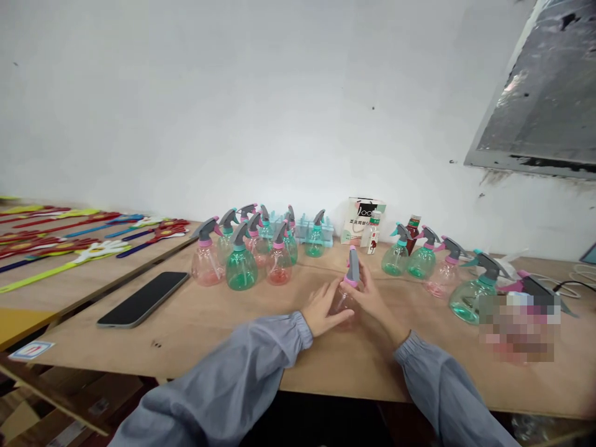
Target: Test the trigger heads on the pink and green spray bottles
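A clear pink spray bottle with a grey and pink trigger head (352, 267) stands upright on the brown table in front of me. My left hand (326, 308) is wrapped round the left side of its body. On the other side, my right hand (370, 297) holds the bottle at its neck and pink collar. Pink and green spray bottles, among them a green one (241, 270) and a pink one (279, 267), are grouped to the left. More stand in a row to the right, including a large green one (470, 300).
A black phone (144, 299) lies on the table (186, 347) at the left. Behind are a light blue rack (302, 231), a printed card box (356, 220) and two small bottles. Colourful hand-shaped sticks (100, 250) cover the far-left table. White cables lie at the right.
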Motion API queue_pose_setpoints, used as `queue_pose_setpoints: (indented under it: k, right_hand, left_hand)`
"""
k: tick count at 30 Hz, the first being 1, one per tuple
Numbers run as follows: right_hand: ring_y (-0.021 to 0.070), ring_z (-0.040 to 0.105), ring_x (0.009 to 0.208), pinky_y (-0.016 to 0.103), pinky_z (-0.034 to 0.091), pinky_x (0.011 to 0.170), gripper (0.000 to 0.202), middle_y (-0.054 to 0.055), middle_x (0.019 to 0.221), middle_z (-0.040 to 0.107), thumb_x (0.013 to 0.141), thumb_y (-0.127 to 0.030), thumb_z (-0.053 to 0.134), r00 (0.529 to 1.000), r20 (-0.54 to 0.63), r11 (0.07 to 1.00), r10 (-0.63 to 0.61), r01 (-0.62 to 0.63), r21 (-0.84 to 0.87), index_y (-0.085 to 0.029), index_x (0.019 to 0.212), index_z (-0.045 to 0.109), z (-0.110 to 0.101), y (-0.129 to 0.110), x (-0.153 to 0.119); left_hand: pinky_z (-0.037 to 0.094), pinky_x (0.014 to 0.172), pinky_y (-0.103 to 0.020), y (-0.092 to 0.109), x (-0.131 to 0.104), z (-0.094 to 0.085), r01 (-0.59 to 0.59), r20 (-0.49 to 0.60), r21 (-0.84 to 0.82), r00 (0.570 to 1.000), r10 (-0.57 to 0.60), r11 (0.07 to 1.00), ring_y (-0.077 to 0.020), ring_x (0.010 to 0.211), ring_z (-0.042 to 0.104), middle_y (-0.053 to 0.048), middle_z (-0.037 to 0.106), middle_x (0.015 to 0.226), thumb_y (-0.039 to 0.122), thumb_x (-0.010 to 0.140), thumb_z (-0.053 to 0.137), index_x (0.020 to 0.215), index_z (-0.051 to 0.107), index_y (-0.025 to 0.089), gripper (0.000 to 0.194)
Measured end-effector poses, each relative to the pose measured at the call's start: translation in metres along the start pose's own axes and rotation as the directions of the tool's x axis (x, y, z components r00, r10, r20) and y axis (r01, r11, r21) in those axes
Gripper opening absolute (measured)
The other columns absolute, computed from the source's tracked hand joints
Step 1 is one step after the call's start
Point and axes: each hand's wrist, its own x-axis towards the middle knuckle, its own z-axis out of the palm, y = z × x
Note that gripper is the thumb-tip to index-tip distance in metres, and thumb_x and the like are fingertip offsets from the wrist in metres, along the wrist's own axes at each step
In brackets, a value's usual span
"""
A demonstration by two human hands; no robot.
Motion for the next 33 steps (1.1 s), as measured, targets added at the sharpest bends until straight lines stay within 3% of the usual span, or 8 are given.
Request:
queue_pose_setpoints:
  k: [4,7,11,16,19,23,28,33]
  right_hand:
    - [0.0270,0.058,0.124,0.046,0.050,0.103,0.063,0.009,0.136,0.062,0.073,-0.052,0.077,0.996,-0.079,0.999,0.032,-0.029,0.033,-0.030,0.129,0.058,-0.007,-0.002,0.001]
    - [0.0272,0.062,0.118,0.044,0.054,0.097,0.059,0.009,0.130,0.065,0.071,-0.051,0.078,0.993,-0.114,0.999,0.025,-0.020,0.050,-0.030,0.124,0.062,-0.011,-0.002,0.003]
    - [0.0274,0.065,0.111,0.046,0.052,0.099,0.055,0.007,0.118,0.072,0.069,-0.050,0.080,0.997,-0.063,0.996,0.033,-0.027,0.089,-0.031,0.119,0.067,-0.011,-0.005,0.002]
    - [0.0295,0.069,0.100,0.049,0.052,0.099,0.046,0.004,0.093,0.076,0.068,-0.055,0.076,0.977,-0.123,0.973,0.175,-0.153,0.175,-0.031,0.107,0.072,-0.011,-0.007,-0.001]
    - [0.0312,0.070,0.102,0.049,0.053,0.097,0.047,0.004,0.089,0.077,0.070,-0.057,0.071,0.973,-0.100,0.956,0.209,-0.182,0.229,-0.029,0.109,0.073,-0.013,-0.008,0.002]
    - [0.0340,0.070,0.108,0.050,0.056,0.092,0.056,0.009,0.100,0.078,0.072,-0.056,0.064,0.976,0.043,0.919,0.216,-0.218,0.328,-0.025,0.118,0.070,-0.015,-0.010,0.008]
    - [0.0329,0.068,0.116,0.050,0.056,0.096,0.054,0.008,0.111,0.077,0.071,-0.049,0.065,0.977,0.082,0.901,0.199,-0.215,0.376,-0.026,0.120,0.068,-0.009,-0.021,0.012]
    - [0.0321,0.073,0.105,0.048,0.060,0.089,0.051,0.008,0.102,0.079,0.071,-0.065,0.070,0.965,0.053,0.893,0.256,-0.257,0.370,-0.025,0.103,0.071,0.001,-0.033,0.013]
  left_hand:
    - [0.043,0.113,-0.046,-0.016,0.040,-0.016,0.023,-0.192,-0.053,0.981,-0.033,0.998,-0.0256,0.126,0.057,-0.013,0.057,0.133,0.043,0.099,0.046,0.137,0.055,0.023,0.043]
    - [0.037,0.119,-0.047,-0.040,0.095,-0.031,0.216,-0.329,-0.015,0.921,-0.209,0.976,-0.0283,0.139,0.047,-0.013,0.045,0.145,0.028,0.093,0.057,0.128,0.063,0.022,0.036]
    - [0.031,0.117,-0.065,-0.069,0.158,-0.037,0.301,-0.318,0.010,0.905,-0.282,0.953,-0.0413,0.146,0.037,-0.016,0.048,0.146,0.015,0.080,0.069,0.120,0.068,0.021,0.040]
    - [0.026,0.111,-0.074,-0.088,0.184,-0.033,0.339,-0.307,0.095,0.904,-0.296,0.936,-0.0511,0.144,0.032,-0.021,0.046,0.149,0.015,0.081,0.071,0.116,0.068,0.012,0.035]
    - [0.028,0.114,-0.068,-0.087,0.178,-0.029,0.326,-0.298,0.160,0.916,-0.269,0.932,-0.0491,0.141,0.037,-0.022,0.041,0.150,0.020,0.087,0.067,0.122,0.065,0.008,0.037]
    - [0.041,0.110,-0.059,-0.074,0.149,-0.027,0.269,-0.223,0.238,0.950,-0.217,0.933,-0.0393,0.127,0.056,-0.019,0.044,0.145,0.022,0.083,0.074,0.127,0.064,0.016,0.046]
    - [0.043,0.109,-0.060,-0.051,0.074,-0.035,0.170,-0.133,0.317,0.982,-0.134,0.933,-0.0394,0.123,0.058,-0.018,0.041,0.146,0.029,0.079,0.079,0.132,0.064,0.028,0.055]
    - [0.045,0.110,-0.056,-0.041,0.009,-0.047,0.056,-0.127,0.424,0.992,-0.002,0.904,-0.0375,0.130,0.055,-0.015,0.033,0.154,0.041,0.092,0.063,0.141,0.057,0.034,0.050]
